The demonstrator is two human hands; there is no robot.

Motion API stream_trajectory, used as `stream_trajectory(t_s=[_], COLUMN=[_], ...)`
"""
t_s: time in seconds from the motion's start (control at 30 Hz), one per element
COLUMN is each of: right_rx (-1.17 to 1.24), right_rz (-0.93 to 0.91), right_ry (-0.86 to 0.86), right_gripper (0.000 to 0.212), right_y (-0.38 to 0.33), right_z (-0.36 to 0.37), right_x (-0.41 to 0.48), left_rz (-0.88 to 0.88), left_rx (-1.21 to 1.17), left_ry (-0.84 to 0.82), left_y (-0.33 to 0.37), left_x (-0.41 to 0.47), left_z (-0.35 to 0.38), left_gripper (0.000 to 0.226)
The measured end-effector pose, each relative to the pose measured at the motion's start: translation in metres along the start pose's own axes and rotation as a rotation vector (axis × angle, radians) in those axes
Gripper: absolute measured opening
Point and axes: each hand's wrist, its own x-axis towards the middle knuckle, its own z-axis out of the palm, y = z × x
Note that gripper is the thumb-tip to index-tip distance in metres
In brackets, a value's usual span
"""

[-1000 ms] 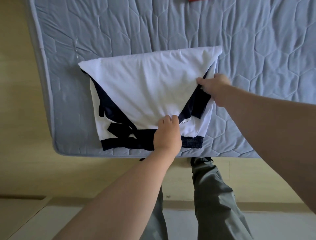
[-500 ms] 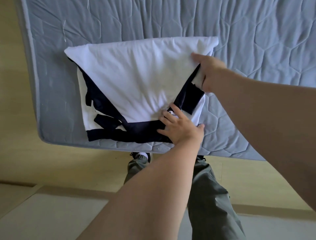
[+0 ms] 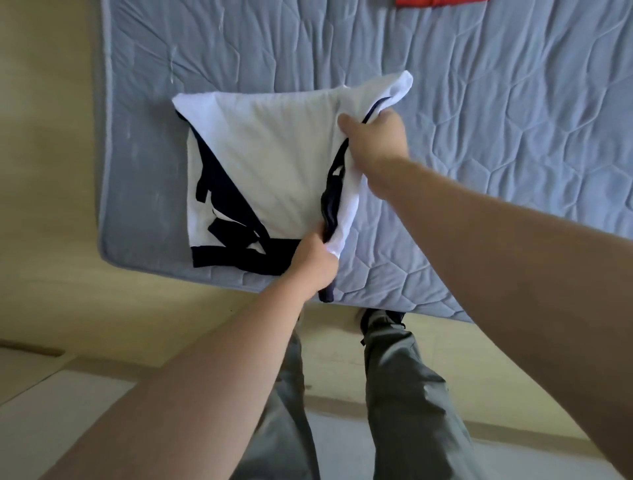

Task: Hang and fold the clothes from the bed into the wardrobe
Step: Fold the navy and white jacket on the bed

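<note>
A white garment with dark navy trim (image 3: 274,164) lies partly folded near the front left corner of the blue-grey quilted mattress (image 3: 496,137). My left hand (image 3: 313,262) grips its near right corner, fingers curled round the white and navy cloth. My right hand (image 3: 378,137) grips the far right edge, thumb on top. Between the two hands the right side is lifted off the mattress and turned toward the left. The left half still lies flat.
A red item (image 3: 438,2) shows at the mattress's far edge, cut off by the frame. The mattress front edge runs just ahead of my legs in grey trousers (image 3: 404,394). Beige floor (image 3: 51,171) lies to the left and below.
Both hands went from pressing on the garment to gripping its right side. That side has come up off the mattress and is swinging left.
</note>
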Motion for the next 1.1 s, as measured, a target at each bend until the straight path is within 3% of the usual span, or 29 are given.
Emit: stream_trajectory(t_s=[0.1,0.2,0.3,0.53,0.63,0.7,0.77,0.83,0.93,1.1], right_rx=[-0.071,-0.123,-0.205,-0.360,-0.279,-0.309,-0.425,-0.494,-0.550,-0.649], right_rz=[-0.042,-0.100,-0.128,-0.141,-0.017,-0.040,-0.132,-0.198,-0.143,-0.047], right_ry=[-0.047,-0.062,-0.075,-0.138,-0.255,-0.275,-0.168,0.031,0.232,0.249], right_gripper=[0.021,0.008,0.022,0.008,0.050,0.077,0.074,0.057,0.043,0.047], right_y=[-0.020,-0.036,-0.046,-0.051,-0.040,-0.026,-0.010,0.007,0.035,0.076], right_z=[0.039,0.080,0.126,0.224,0.250,0.253,0.243,0.226,0.202,0.179], right_x=[-0.016,-0.027,-0.038,-0.050,-0.044,-0.038,-0.034,-0.032,-0.036,-0.043], left_rz=[-0.037,-0.102,-0.136,-0.329,-0.344,-0.263,-0.190,-0.127,-0.058,-0.112], left_rx=[-0.221,-0.468,-0.600,-0.874,-0.783,-0.645,-0.598,-0.543,-0.451,-0.633], left_ry=[-0.088,-0.185,-0.261,-0.210,-0.037,0.134,0.206,0.209,0.225,0.269], left_y=[-0.022,-0.037,-0.059,-0.117,-0.132,-0.145,-0.158,-0.167,-0.165,-0.149], left_x=[-0.007,-0.010,-0.012,0.000,0.013,0.023,0.033,0.042,0.052,0.070], left_z=[-0.041,-0.077,-0.109,-0.150,-0.157,-0.161,-0.164,-0.167,-0.173,-0.184], left_gripper=[0.022,0.047,0.035,0.031,0.034,0.029,0.028,0.028,0.034,0.006])
